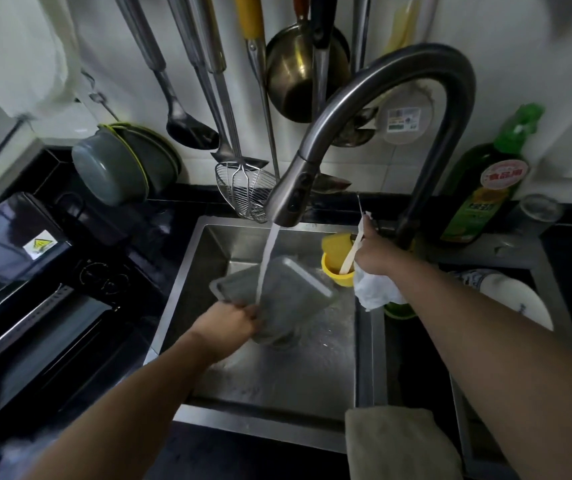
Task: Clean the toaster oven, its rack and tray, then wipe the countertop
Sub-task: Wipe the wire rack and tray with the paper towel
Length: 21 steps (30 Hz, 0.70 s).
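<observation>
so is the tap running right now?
On. A stream of water falls from the faucet onto the tray held by the left hand in the sink.

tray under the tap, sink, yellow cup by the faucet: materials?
Tray: looks like metal, dull matte grey, thin with a rolled rim; a coating is possible. The left hand holds it under the water.
Sink: stainless steel by its look, brushed with streaky reflections.
Yellow cup: probably plastic, solid bright colour, soft sheen.
</observation>
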Each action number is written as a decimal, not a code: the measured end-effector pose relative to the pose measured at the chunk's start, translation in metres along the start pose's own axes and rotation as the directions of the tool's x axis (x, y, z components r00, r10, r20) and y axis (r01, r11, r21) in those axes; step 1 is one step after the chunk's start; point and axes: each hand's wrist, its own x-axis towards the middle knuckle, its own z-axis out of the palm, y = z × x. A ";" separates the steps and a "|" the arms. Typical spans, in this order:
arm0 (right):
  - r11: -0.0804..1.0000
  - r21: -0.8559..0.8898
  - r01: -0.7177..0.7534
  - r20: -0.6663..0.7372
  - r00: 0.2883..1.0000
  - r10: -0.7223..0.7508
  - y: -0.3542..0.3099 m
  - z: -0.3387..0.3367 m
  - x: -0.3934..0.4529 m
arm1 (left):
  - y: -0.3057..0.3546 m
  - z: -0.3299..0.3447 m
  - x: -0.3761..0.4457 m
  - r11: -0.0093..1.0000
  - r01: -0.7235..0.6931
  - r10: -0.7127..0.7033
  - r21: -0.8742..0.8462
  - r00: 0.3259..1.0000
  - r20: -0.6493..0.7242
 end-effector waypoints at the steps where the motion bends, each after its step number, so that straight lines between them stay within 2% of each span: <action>1: 1.000 -0.021 0.004 0.001 1.000 -0.004 0.001 -0.001 0.002 | -0.006 0.006 0.000 1.000 0.001 -0.001 0.003 1.000 -0.023; 4: 0.996 -0.070 0.058 -0.077 0.995 -0.063 0.003 -0.003 -0.002 | -0.011 0.017 -0.005 0.999 0.033 -0.032 0.019 0.997 -0.070; 6: 0.968 -0.250 0.011 -0.142 0.989 -0.048 -0.001 -0.003 -0.011 | -0.011 0.020 -0.010 0.999 0.045 -0.045 0.002 0.993 -0.109; 9: 0.838 -0.545 -0.030 -0.187 0.978 -0.087 -0.016 0.003 -0.021 | -0.008 0.017 -0.019 0.992 0.094 -0.105 -0.080 0.984 -0.143; 12: 0.677 -0.735 -0.040 -0.123 0.990 -0.075 -0.022 0.001 -0.020 | 0.001 -0.008 -0.024 0.922 0.199 -0.272 -0.333 0.943 -0.190; 13: 0.632 -0.772 -0.074 -0.125 0.992 -0.036 -0.024 -0.004 -0.019 | 0.003 -0.017 -0.026 0.856 0.262 -0.376 -0.447 0.907 -0.189; 14: 0.607 -0.789 -0.097 -0.122 0.993 0.000 -0.025 -0.009 -0.019 | 0.005 -0.028 -0.026 0.764 0.327 -0.469 -0.556 0.874 -0.130; 17: 0.668 -0.738 -0.091 -0.093 0.995 0.033 -0.034 -0.014 -0.022 | -0.001 -0.046 -0.032 0.390 0.509 -0.638 -0.767 0.750 0.172; 19: 0.730 -0.674 -0.114 -0.121 0.992 0.043 -0.039 -0.013 -0.024 | -0.004 -0.052 -0.041 0.101 0.542 -0.666 -0.834 0.660 0.347; 21: 0.774 -0.612 -0.163 -0.225 0.974 0.027 -0.042 -0.021 -0.023 | -0.005 -0.060 -0.053 -0.162 0.474 -0.684 -0.865 0.578 0.445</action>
